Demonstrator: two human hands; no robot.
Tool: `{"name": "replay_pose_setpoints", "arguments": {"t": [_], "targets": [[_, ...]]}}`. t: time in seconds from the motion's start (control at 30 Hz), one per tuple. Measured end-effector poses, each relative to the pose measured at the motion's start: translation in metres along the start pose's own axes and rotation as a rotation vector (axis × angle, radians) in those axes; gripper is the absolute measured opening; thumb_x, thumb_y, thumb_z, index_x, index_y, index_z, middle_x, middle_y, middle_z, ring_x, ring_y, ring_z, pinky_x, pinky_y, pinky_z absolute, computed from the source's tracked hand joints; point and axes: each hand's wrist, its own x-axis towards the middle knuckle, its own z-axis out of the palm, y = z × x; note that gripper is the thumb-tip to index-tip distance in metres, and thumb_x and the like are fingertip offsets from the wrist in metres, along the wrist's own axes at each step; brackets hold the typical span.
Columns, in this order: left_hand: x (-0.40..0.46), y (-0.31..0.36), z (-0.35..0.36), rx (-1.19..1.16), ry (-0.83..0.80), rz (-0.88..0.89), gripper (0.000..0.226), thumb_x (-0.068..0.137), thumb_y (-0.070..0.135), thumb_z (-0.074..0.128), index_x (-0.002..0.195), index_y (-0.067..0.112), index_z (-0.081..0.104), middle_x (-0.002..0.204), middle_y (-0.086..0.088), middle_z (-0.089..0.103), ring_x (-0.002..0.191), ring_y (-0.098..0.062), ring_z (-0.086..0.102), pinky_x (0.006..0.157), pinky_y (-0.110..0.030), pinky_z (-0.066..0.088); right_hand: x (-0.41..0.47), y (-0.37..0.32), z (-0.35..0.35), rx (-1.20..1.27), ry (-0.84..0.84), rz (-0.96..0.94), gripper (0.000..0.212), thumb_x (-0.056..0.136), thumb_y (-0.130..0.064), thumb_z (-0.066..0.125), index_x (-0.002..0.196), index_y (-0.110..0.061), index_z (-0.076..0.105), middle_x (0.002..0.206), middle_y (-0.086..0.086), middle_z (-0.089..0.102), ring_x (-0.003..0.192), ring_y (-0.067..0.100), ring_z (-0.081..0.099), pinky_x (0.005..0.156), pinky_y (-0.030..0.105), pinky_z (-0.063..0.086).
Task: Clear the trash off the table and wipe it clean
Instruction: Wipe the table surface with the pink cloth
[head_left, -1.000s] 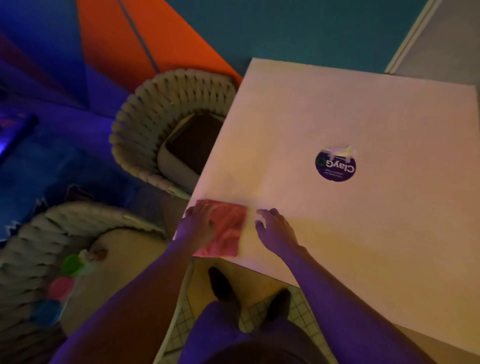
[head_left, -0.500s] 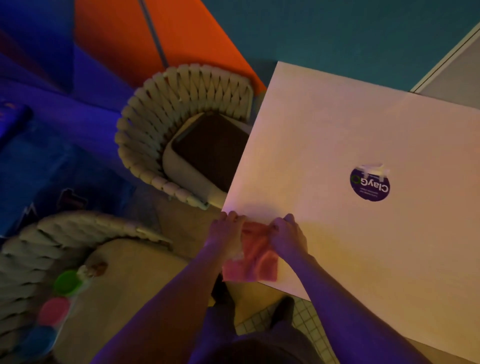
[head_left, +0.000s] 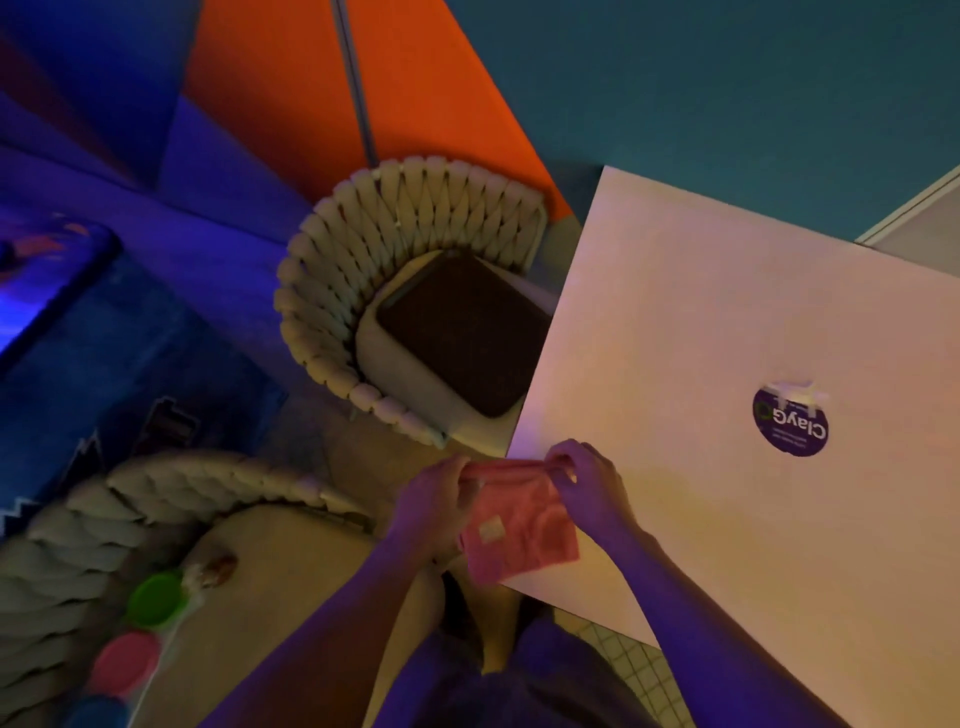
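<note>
- Pink cloth hangs at table near corner, lifted off it — top edge stretched btwn both hands.
- Left hand pinches one top corner, right hand the other.
- Prob. refolding: keep edges aligned, clean face out, then press flat w/ overlapping strokes.
- Round sticker sits well apart — wipe around it.

One text can be read: "ClayG", in pale letters on a round purple sticker stuck to the desk toward three o'clock, upside down from the wearer's side. Smaller print beneath it on the sticker is too blurred to read.
</note>
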Motion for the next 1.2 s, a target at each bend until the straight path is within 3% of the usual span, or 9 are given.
{"name": "replay_pose_setpoints", "arguments": {"t": [0.2,0.3,0.4,0.53,0.67,0.77,0.83,0.97,1.2], "targets": [[0.015,-0.007,-0.031,-0.276,0.105,-0.133,0.016,0.098,0.027,0.059,0.110,0.019,0.056,0.099,0.007,0.069,0.082,-0.008,0.065,0.073,-0.030,0.052,0.040,-0.034,0.008,0.157,-0.019,0.019,0.028,0.086,-0.003,0.061,0.108,-0.016,0.072,0.107,0.005,0.071,0.099,0.022,0.065,0.081,0.018,0.041],[0.024,-0.006,-0.042,-0.335,0.136,-0.172,0.018,0.097,0.033,0.056,0.110,0.020,0.053,0.096,0.000,0.069,0.082,-0.015,0.066,0.073,-0.038,0.055,0.056,-0.048,0.008,0.196,-0.066,0.086,0.021,0.090,-0.012,0.063,0.109,-0.013,0.072,0.106,0.006,0.072,0.098,0.024,0.066,0.083,0.025,0.047],[0.035,-0.003,-0.051,-0.329,0.197,-0.186,0.033,0.093,0.046,0.051,0.114,0.021,0.052,0.093,-0.006,0.067,0.083,-0.026,0.066,0.071,-0.043,0.054,0.072,-0.056,0.009,0.266,-0.099,0.092,0.018,0.092,-0.016,0.062,0.108,-0.015,0.069,0.104,0.006,0.072,0.095,0.028,0.067,0.086,0.045,0.055],[0.057,0.009,-0.066,-0.319,0.267,-0.159,0.020,0.100,0.028,0.056,0.116,0.015,0.053,0.086,-0.001,0.062,0.077,-0.022,0.065,0.064,-0.035,0.053,0.096,-0.062,0.003,0.312,-0.094,0.040,0.019,0.094,-0.016,0.059,0.112,-0.015,0.066,0.110,0.004,0.070,0.100,0.023,0.064,0.089,0.035,0.050],[0.086,0.022,-0.076,-0.323,0.322,-0.147,0.034,0.094,0.045,0.048,0.117,0.020,0.050,0.092,-0.007,0.065,0.086,-0.029,0.067,0.069,-0.042,0.056,0.120,-0.068,-0.008,0.399,-0.104,-0.012,0.018,0.098,-0.018,0.054,0.115,-0.016,0.061,0.109,0.003,0.066,0.101,0.022,0.061,0.089,0.036,0.050],[0.111,0.032,-0.080,-0.305,0.351,-0.153,0.033,0.093,0.050,0.044,0.117,0.027,0.046,0.099,-0.008,0.067,0.094,-0.030,0.067,0.075,-0.048,0.057,0.139,-0.072,-0.017,0.437,-0.116,-0.061,0.016,0.102,-0.021,0.048,0.116,-0.016,0.054,0.106,0.001,0.063,0.096,0.019,0.060,0.078,0.032,0.049],[0.126,0.036,-0.083,-0.293,0.379,-0.159,0.032,0.094,0.051,0.043,0.118,0.030,0.045,0.102,-0.007,0.068,0.095,-0.028,0.068,0.078,-0.048,0.057,0.151,-0.077,-0.022,0.443,-0.128,-0.077,0.016,0.104,-0.022,0.044,0.117,-0.017,0.050,0.105,0.001,0.062,0.089,0.017,0.060,0.069,0.030,0.045],[0.154,0.041,-0.088,-0.337,0.450,-0.159,0.028,0.097,0.043,0.048,0.121,0.028,0.047,0.107,-0.002,0.067,0.095,-0.022,0.068,0.081,-0.049,0.057,0.172,-0.083,-0.028,0.451,-0.117,-0.116,0.017,0.105,-0.028,0.040,0.119,-0.022,0.047,0.105,-0.002,0.062,0.089,0.017,0.059,0.073,0.027,0.040],[0.186,0.041,-0.097,-0.341,0.506,-0.083,0.027,0.099,0.045,0.044,0.123,0.033,0.045,0.112,-0.002,0.064,0.100,-0.021,0.065,0.082,-0.048,0.056,0.202,-0.090,-0.019,0.521,-0.106,-0.082,0.018,0.106,-0.034,0.037,0.119,-0.026,0.045,0.096,-0.007,0.060,0.083,0.011,0.060,0.074,0.040,0.049]]}}
